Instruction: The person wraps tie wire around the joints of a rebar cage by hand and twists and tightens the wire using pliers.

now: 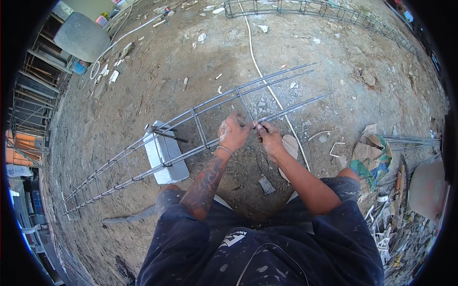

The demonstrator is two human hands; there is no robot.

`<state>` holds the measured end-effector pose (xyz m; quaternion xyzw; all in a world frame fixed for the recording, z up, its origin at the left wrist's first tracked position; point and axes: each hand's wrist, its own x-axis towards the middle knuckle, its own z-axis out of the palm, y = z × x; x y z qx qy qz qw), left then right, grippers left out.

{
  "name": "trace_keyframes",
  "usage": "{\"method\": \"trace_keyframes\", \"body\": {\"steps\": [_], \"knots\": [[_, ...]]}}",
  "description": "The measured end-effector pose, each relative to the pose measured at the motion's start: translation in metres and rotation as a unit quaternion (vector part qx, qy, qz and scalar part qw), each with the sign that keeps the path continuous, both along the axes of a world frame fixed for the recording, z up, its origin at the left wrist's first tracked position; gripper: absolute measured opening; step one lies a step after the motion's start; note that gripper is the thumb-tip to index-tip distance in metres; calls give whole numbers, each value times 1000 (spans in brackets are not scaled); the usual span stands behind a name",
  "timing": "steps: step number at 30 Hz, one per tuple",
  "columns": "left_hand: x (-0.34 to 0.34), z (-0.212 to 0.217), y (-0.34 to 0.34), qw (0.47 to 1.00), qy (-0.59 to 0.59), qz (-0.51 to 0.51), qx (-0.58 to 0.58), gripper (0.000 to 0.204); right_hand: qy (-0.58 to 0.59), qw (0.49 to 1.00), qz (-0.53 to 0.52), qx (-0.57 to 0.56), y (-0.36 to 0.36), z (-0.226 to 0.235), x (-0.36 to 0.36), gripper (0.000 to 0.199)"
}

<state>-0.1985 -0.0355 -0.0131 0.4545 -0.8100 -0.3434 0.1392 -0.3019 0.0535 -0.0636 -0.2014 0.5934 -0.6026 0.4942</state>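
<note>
A long steel rebar cage (194, 114) slants from the lower left to the upper right in front of me, with square stirrups around its bars. My left hand (233, 131) is closed in a pinch at the near bars, beside a stirrup. Close against it, my right hand (270, 139) pinches at the same joint, fingertips almost touching the left's. What the fingers hold is too small to make out. A white block (167, 155) sits under the cage left of my hands. Dark pincers (167, 135) with two handles lie across the bars above it.
A white hose (251, 45) runs under the cage's right end. A bundle of thin wire (130, 217) lies at lower left. Torn sacking (369, 152) and steel rods (412, 141) lie on the right. Another cage (305, 10) rests at the back; a grey drum (82, 37) stands far left.
</note>
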Motion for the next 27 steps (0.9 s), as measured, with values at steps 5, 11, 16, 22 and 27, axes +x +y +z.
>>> {"method": "trace_keyframes", "body": {"steps": [5,11,16,22,27], "knots": [[0,-4,1,989,133,-18,-62,47,2,1000,-7,16,1,4,1,11],[-2,-10,0,990,140,3,15,43,-33,998,-55,15,-4,-3,9,11],[-2,-15,-8,982,183,-19,50,42,-124,989,-78,-1,-5,4,9,13],[-16,-4,-4,989,146,25,-16,35,-149,988,-45,-26,-4,0,5,8],[-20,-8,-2,991,71,25,-113,33,-101,992,-73,-35,-6,2,12,12]]}}
